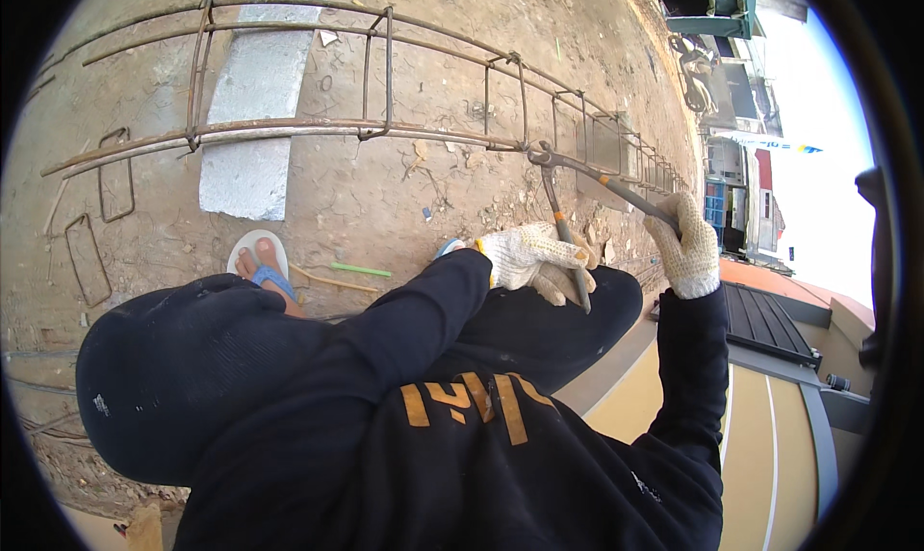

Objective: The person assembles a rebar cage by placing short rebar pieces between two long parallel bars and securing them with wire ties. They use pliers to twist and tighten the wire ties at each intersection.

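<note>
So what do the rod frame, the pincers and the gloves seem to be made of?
Rod frame: probably steel, judging by its rough, rust-brown surface. Pincers: likely steel too, dull dark grey; the orange bands could be paint or tape. Gloves: off-white knit with visible stitches, perhaps cotton.

Cannot make out the contents of the jaws of the long-handled cutter (626, 192), too small against the rebar cage (389, 75); cannot see one handle's end inside the right hand (688, 248). Cannot resolve the cage's far end, tiny near the skyline. Cannot see most of the second sandal (449, 248), covered by the left sleeve (423, 301)
</note>
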Available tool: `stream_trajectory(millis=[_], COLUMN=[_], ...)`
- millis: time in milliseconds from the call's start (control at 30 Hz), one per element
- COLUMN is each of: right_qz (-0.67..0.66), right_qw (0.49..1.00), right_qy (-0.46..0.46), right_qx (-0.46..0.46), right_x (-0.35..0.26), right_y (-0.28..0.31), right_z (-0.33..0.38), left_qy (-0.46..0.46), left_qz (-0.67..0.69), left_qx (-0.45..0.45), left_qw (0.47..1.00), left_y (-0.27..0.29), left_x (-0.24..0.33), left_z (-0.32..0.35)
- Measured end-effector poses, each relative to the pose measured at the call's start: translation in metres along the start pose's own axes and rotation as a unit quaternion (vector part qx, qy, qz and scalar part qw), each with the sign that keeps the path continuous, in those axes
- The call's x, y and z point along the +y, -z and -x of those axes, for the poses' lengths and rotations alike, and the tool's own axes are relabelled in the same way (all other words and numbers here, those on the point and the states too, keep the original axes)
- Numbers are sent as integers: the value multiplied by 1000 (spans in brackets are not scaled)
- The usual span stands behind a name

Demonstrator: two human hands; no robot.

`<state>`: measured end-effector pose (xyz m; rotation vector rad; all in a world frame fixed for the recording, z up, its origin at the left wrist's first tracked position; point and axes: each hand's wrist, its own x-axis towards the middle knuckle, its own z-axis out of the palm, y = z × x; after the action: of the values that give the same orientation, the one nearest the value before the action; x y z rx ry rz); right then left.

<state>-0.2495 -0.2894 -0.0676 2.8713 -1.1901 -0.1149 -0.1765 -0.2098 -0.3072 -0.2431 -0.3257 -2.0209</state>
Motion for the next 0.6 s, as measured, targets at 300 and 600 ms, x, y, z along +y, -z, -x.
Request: stream_trajectory(millis=[300, 600], right_qz=[38, -6], right_qw=[997, 998], right_qy=[62, 43], right_qx=[-38, -52], right_x=[-11, -6], right_y=[10, 8], right_z=[-13, -12], left_qy=[-15, -54], left_qz=[8, 30], left_qx=[-8, -26], left_qw=[1000, 998], left_y=[-8, -18], left_x=[3, 6], left_z=[5, 5])
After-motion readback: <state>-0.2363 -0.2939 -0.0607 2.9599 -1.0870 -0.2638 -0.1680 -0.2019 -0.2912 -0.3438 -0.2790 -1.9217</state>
